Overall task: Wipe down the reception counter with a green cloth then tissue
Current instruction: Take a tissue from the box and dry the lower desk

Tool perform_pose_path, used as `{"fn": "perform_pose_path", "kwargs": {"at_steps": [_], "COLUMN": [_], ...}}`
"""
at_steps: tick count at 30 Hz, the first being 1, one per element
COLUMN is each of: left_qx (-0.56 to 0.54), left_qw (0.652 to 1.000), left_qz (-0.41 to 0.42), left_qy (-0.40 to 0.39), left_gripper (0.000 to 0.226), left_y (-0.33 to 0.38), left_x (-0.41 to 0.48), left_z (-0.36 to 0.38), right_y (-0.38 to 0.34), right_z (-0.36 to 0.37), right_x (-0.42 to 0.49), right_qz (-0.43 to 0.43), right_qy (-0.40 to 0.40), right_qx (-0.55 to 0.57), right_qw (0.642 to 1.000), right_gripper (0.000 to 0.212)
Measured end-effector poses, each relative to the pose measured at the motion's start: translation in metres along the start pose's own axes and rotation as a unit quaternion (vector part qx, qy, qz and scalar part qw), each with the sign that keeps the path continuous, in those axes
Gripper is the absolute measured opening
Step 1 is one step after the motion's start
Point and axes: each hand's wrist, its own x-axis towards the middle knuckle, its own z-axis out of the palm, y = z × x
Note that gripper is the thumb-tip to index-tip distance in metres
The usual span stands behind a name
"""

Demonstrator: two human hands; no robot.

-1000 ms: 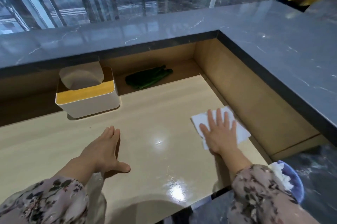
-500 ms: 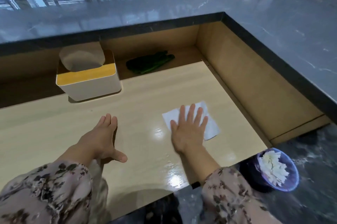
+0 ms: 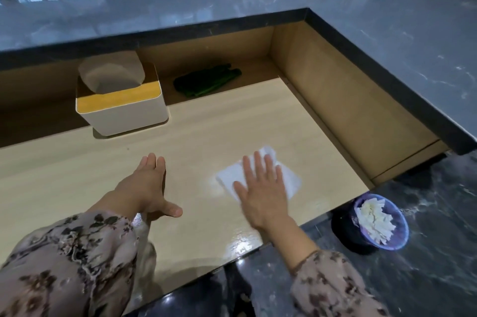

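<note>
Pressing a white tissue (image 3: 293,183) flat onto the pale wooden tabletop (image 3: 232,123) with the right hand (image 3: 260,195), fingers (image 3: 258,161) straight and spread, released rather than gripping, palm covering the sheet's near half. Holding that tissue down at about 4 o'clock on the tabletop, corners showing past the hand toward 12 and 3 o'clock. Resting the left hand (image 3: 144,187) at about 7 o'clock, fingers straight and together, thumb sticking out toward 3 o'clock, grasping nothing. Leaving the green cloth (image 3: 206,80) bunched at 12 o'clock in the darker strip behind the tabletop, well apart from both hands. Sitting just beside it toward 10 o'clock, a white tissue box (image 3: 124,112) with a yellow lid and one sheet standing out. Standing at 4 o'clock past the tabletop's corner, a small bin (image 3: 346,229) of crumpled white tissue.
</note>
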Motion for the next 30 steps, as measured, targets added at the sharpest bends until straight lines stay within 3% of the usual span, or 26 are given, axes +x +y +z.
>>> {"fn": "perform_pose_path", "kwargs": {"at_steps": [6, 12, 19, 23, 28, 30], "left_qx": [0.005, 0.013, 0.005, 0.004, -0.002, -0.002], "left_qw": [1.0, 1.0, 1.0, 1.0, 1.0, 1.0], "left_qz": [-0.002, 0.004, 0.007, 0.002, 0.0, 0.004], "left_qy": [-0.008, -0.005, 0.002, -0.002, -0.006, -0.002], "left_gripper": [0.153, 0.157, 0.152, 0.151, 0.152, 0.152], "left_y": [-0.002, -0.002, -0.002, -0.004, -0.005, -0.006], "left_x": [0.003, 0.004, 0.004, 0.005, 0.005, 0.005], "left_z": [0.001, 0.002, 0.002, 0.002, 0.001, 0.002], "right_y": [0.115, 0.096, -0.018, -0.091, -0.061, -0.028], "right_z": [-0.022, -0.018, 0.01, 0.034, 0.022, 0.014], "right_x": [-0.005, -0.007, -0.054, -0.08, -0.075, -0.065], "right_qz": [0.173, 0.233, 0.131, 0.039, -0.079, -0.062], "right_qy": [0.005, -0.012, 0.01, 0.008, 0.005, -0.013], "right_qx": [-0.013, 0.015, 0.02, 0.041, -0.005, -0.009], "right_qw": [0.985, 0.972, 0.991, 0.998, 0.997, 0.998], "right_gripper": [0.066, 0.064, 0.076, 0.064, 0.067, 0.069]}}
